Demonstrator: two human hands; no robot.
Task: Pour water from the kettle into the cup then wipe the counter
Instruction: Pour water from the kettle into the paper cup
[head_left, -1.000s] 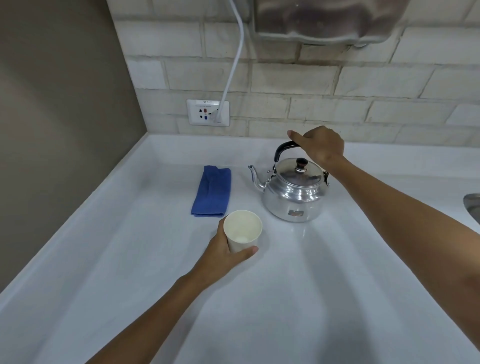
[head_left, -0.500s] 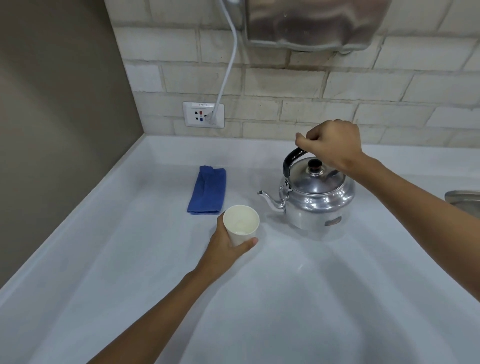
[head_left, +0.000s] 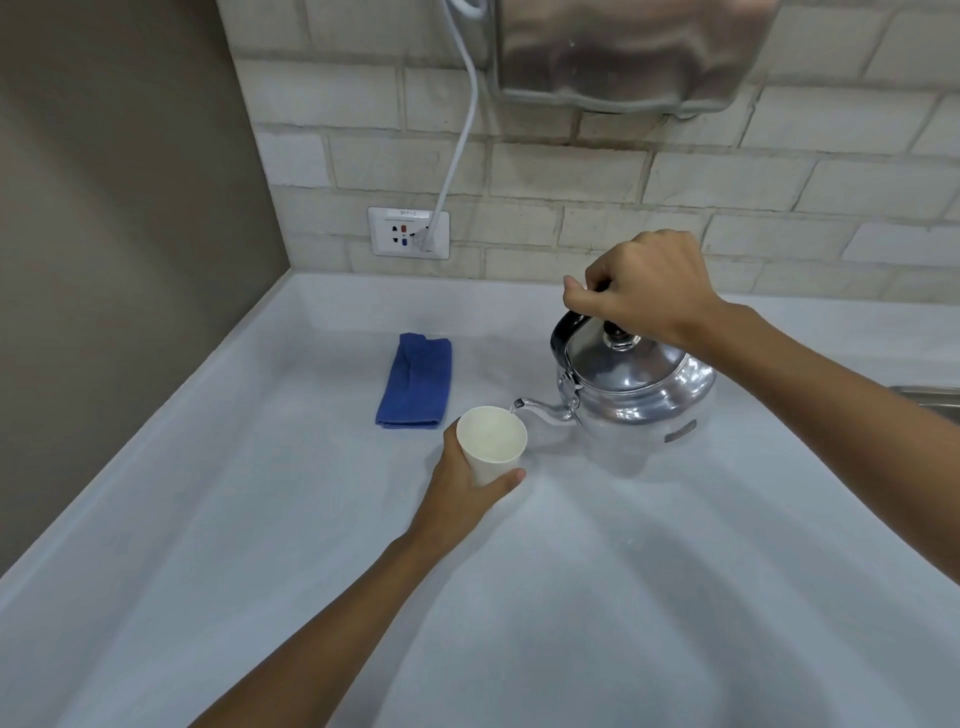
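Note:
A shiny steel kettle (head_left: 639, 395) with a black handle hangs tilted above the white counter (head_left: 571, 597), its spout tip right at the rim of a white paper cup (head_left: 492, 441). My right hand (head_left: 644, 286) grips the kettle's handle from above. My left hand (head_left: 462, 483) is wrapped around the cup's lower side, and the cup leans slightly toward the spout. Whether water is flowing is too faint to tell. A folded blue cloth (head_left: 414, 388) lies flat on the counter, left of the kettle and behind the cup.
A brick-tile wall runs along the back with a wall socket (head_left: 408, 233) and a white cord (head_left: 460, 140) plugged into it. A steel appliance (head_left: 623, 52) hangs overhead. A brown side wall (head_left: 119, 234) closes the left. A sink edge (head_left: 930, 392) shows at far right.
My right hand has lifted the kettle off the counter and tipped it forward, bringing the spout down to the cup's rim. My left hand has kept hold of the cup.

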